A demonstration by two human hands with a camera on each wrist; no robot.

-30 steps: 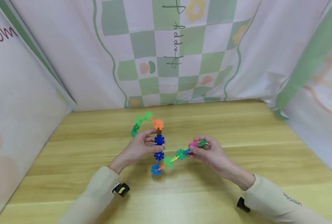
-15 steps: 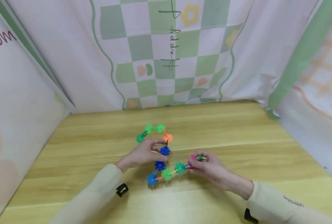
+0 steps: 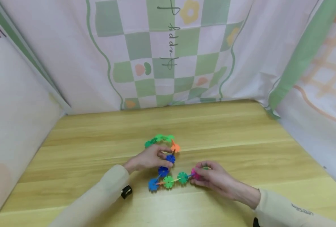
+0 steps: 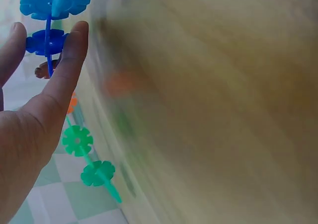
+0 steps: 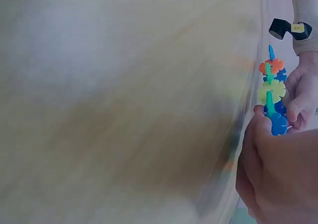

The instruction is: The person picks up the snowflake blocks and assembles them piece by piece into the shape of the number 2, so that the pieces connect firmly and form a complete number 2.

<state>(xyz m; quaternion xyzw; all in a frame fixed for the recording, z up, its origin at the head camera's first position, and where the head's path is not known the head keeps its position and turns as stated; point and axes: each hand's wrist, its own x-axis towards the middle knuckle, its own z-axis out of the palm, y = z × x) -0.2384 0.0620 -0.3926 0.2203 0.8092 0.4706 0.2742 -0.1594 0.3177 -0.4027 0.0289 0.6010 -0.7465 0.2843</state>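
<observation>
A chain of interlocking snowflake discs (image 3: 182, 177) zigzags between both hands. My left hand (image 3: 151, 157) pinches a dark blue disc (image 4: 52, 41) between thumb and fingers. Beyond it the chain runs through an orange disc (image 3: 176, 148) to several green discs (image 3: 159, 137) at the far end. A lighter blue disc (image 3: 153, 184) forms the near corner. From there the links lead right to a pink disc (image 3: 195, 173), which my right hand (image 3: 217, 179) grips. Its fingers partly cover the green end piece. In the right wrist view the right hand hides the pink disc.
The chain is over a wooden table (image 3: 94, 132). A checked curtain (image 3: 185, 47) hangs behind the table's far edge, with white cloth walls (image 3: 20, 82) at the sides. Black camera mounts (image 3: 126, 191) sit at the sleeves.
Both hands have come down in the head view, the left also shifting right. The chain's far green end has dropped and swung right. Each hand keeps its grip.
</observation>
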